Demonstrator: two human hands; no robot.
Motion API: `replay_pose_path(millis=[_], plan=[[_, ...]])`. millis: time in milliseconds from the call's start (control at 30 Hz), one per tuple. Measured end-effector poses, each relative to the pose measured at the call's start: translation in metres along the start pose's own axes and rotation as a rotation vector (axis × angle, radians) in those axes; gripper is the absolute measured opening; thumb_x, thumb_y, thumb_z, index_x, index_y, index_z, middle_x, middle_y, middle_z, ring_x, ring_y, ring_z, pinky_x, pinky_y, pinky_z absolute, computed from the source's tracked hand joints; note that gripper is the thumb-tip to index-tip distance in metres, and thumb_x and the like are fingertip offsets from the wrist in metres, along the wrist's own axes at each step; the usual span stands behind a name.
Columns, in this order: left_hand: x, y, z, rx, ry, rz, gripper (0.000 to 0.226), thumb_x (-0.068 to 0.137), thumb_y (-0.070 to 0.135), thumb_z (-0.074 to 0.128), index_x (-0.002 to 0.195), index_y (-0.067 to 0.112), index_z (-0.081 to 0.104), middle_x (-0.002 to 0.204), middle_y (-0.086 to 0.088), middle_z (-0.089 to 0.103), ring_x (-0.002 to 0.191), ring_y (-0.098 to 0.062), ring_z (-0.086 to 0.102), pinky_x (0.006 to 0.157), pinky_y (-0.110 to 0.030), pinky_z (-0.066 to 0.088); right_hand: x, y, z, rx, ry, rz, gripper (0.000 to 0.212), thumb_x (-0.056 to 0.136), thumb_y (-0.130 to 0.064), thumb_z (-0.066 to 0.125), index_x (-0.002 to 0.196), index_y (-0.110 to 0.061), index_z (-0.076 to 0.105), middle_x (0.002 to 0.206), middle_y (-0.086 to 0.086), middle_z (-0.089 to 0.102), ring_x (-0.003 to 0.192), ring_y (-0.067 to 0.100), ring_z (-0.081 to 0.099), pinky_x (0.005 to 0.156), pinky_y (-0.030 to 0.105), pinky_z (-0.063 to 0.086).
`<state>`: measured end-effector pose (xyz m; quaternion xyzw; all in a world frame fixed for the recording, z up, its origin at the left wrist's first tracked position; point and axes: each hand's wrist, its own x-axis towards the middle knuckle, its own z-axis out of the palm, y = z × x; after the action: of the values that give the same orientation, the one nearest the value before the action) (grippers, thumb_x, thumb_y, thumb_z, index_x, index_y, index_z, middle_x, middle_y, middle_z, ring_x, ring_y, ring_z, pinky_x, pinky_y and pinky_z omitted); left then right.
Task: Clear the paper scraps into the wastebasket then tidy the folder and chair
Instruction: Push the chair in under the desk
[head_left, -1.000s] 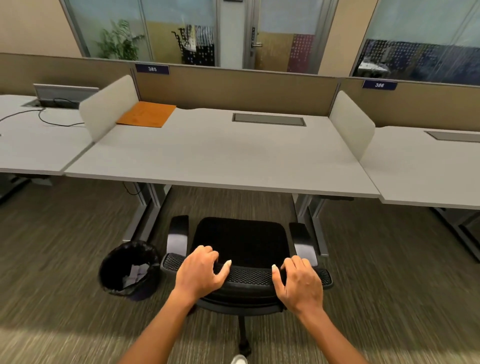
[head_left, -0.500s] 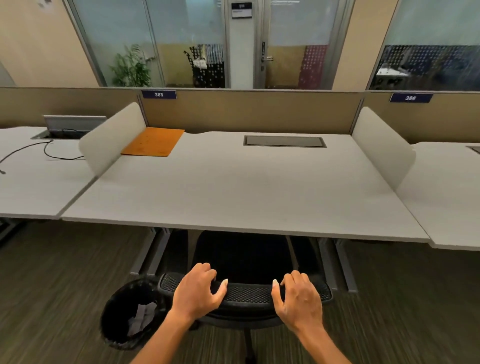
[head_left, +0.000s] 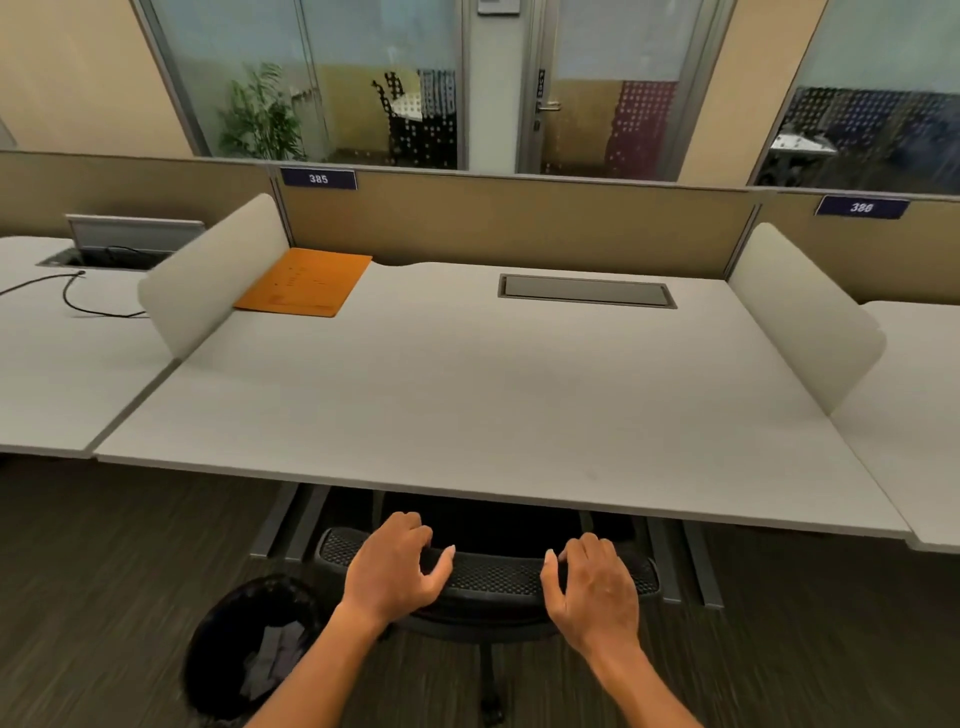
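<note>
Neighbouring tabletop (head_left: 62, 374): far left, carrying a black cable (head_left: 72, 296) and an open cable hatch (head_left: 124, 244).
Left divider (head_left: 213, 275): pale, curved, upright between the two surfaces.
Wastebasket (head_left: 218, 639): black-lined, on the carpet at lower left, just beside the left forearm; pale paper scraps (head_left: 275, 660) inside, blurred.
Folder (head_left: 306, 280): orange, flat on the tabletop (head_left: 467, 395) at its far left corner, just beside the left divider and near the back partition.
Number plate (head_left: 318, 179): reads 385, on the partition above the folder.
Left hand (head_left: 389, 571): laid on the top edge of the chair (head_left: 493, 577) backrest, fingers (head_left: 410, 527) curled over the far side, thumb spread toward the middle, gripping the mesh rim.
Chair: black, mesh-backed, seat hidden beneath the front edge of the tabletop; only the backrest rim and the stem below show.
Cable tray lid (head_left: 587, 291): grey, shut, set flush at the back centre.
Right hand (head_left: 597, 592): on the same backrest rim, well apart from the left hand, fingers (head_left: 592, 545) bent over the top, thumb out to the left, also gripping.
Right divider (head_left: 805, 317): pale, upright at the right end.
Second plate (head_left: 861, 208): on the partition at far right, number blurred.
</note>
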<state>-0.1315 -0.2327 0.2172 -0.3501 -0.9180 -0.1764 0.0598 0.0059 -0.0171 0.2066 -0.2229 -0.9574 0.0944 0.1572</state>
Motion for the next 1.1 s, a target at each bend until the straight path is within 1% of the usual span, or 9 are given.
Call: replay_pose_path(millis=[100, 233, 367, 467, 567, 700, 867, 1000, 1100], plan=[[0.012, -0.009, -0.002, 0.011, -0.006, 0.005, 0.042, 0.085, 0.057, 0.048, 0.061, 0.022, 0.049, 0.065, 0.011, 0.046, 0.065, -0.006, 0.044, 0.056, -0.015, 0.035, 0.012, -0.005, 0.004, -0.01, 0.016, 0.001, 0.032, 0.089, -0.046, 0.041, 0.069, -0.023, 0.052, 0.069, -0.008, 0.048, 0.063, 0.01, 0.043, 0.051, 0.021, 0.04], [0.027, -0.019, -0.001, 0.003, -0.011, 0.005, 0.045, 0.085, 0.06, 0.046, 0.064, 0.021, 0.055, 0.067, 0.011, 0.05, 0.07, -0.006, 0.048, 0.059, -0.016, 0.04, 0.028, -0.008, 0.011, -0.046, 0.034, 0.0, 0.033, 0.089, -0.043, 0.039, 0.07, -0.022, 0.054, 0.069, -0.006, 0.05, 0.062, 0.013, 0.044, 0.054, 0.026, 0.04], [0.041, -0.03, 0.001, -0.007, -0.009, 0.023, 0.046, 0.085, 0.061, 0.046, 0.069, 0.02, 0.06, 0.07, 0.01, 0.054, 0.072, -0.005, 0.05, 0.061, -0.016, 0.041, 0.041, -0.012, 0.016, -0.066, 0.056, 0.001, 0.034, 0.089, -0.042, 0.038, 0.07, -0.02, 0.057, 0.069, -0.004, 0.053, 0.064, 0.014, 0.046, 0.056, 0.028, 0.041], [0.053, -0.038, 0.002, -0.008, -0.004, 0.032, 0.047, 0.085, 0.061, 0.044, 0.072, 0.019, 0.062, 0.073, 0.009, 0.055, 0.072, -0.006, 0.049, 0.062, -0.018, 0.041, 0.053, -0.017, 0.018, -0.08, 0.066, 0.013, 0.033, 0.088, -0.04, 0.04, 0.071, -0.019, 0.058, 0.071, -0.003, 0.054, 0.066, 0.016, 0.048, 0.06, 0.03, 0.04], [0.065, -0.046, 0.004, 0.0, -0.006, 0.028, 0.046, 0.085, 0.061, 0.045, 0.071, 0.02, 0.06, 0.072, 0.008, 0.054, 0.071, -0.007, 0.048, 0.061, -0.019, 0.042, 0.065, -0.021, 0.023, -0.115, 0.054, 0.036, 0.031, 0.087, -0.041, 0.04, 0.076, -0.019, 0.058, 0.077, -0.002, 0.055, 0.07, 0.017, 0.048, 0.066, 0.032, 0.041], [0.068, -0.055, 0.009, 0.014, -0.01, 0.027, 0.045, 0.085, 0.061, 0.045, 0.07, 0.02, 0.058, 0.07, 0.008, 0.054, 0.068, -0.008, 0.048, 0.058, -0.02, 0.044, 0.069, -0.023, 0.032, -0.121, 0.034, 0.034, 0.03, 0.087, -0.044, 0.04, 0.081, -0.02, 0.057, 0.082, -0.002, 0.055, 0.073, 0.017, 0.047, 0.07, 0.032, 0.041], [0.068, -0.06, 0.012, 0.012, -0.021, 0.02, 0.046, 0.085, 0.062, 0.044, 0.074, 0.02, 0.061, 0.072, 0.009, 0.055, 0.071, -0.007, 0.049, 0.06, -0.02, 0.045, 0.07, -0.024, 0.035, -0.125, 0.041, 0.015, 0.029, 0.086, -0.045, 0.041, 0.081, -0.021, 0.057, 0.081, -0.002, 0.055, 0.072, 0.017, 0.048, 0.068, 0.032, 0.042], [0.068, -0.059, 0.008, 0.005, -0.049, 0.02, 0.047, 0.085, 0.065, 0.041, 0.078, 0.022, 0.061, 0.076, 0.009, 0.055, 0.076, -0.007, 0.049, 0.064, -0.019, 0.045, 0.072, -0.025, 0.032, -0.129, 0.014, 0.008, 0.034, 0.088, -0.048, 0.038, 0.083, -0.021, 0.058, 0.083, -0.003, 0.056, 0.074, 0.016, 0.049, 0.067, 0.031, 0.043], [0.066, -0.056, 0.003, -0.001, -0.036, 0.022, 0.051, 0.085, 0.066, 0.039, 0.087, 0.021, 0.062, 0.083, 0.008, 0.059, 0.081, -0.009, 0.051, 0.069, -0.022, 0.047, 0.071, -0.026, 0.029, -0.105, -0.012, 0.005, 0.039, 0.09, -0.052, 0.034, 0.086, -0.022, 0.059, 0.087, -0.005, 0.057, 0.08, 0.015, 0.052, 0.072, 0.031, 0.045]])
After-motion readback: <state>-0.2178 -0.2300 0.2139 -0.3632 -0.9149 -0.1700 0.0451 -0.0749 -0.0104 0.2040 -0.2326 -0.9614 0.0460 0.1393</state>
